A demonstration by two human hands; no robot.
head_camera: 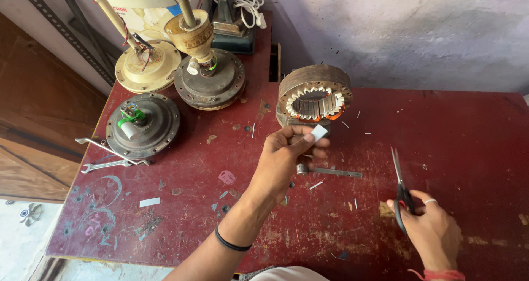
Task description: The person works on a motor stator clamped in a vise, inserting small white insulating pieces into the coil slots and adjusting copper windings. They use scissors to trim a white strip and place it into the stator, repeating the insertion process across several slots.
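My left hand (286,157) is raised over the middle of a worn red table (463,132) and pinches a small white paper strip (319,131) between thumb and fingers. Just beyond it stands a round fan stator (314,96) with copper windings, tilted on its edge. My right hand (432,226) rests on the table at the lower right. It grips the handles of black scissors (399,184), blades pointing away from me. A metal bolt-like tool (330,171) lies under my left hand.
Three ceiling-fan motor housings (144,124) (210,82) (147,66) sit at the back left, with two spanners (107,154) beside them. Small paper slips (149,202) lie scattered on the table. A grey wall runs behind, and the table's left edge drops to the floor.
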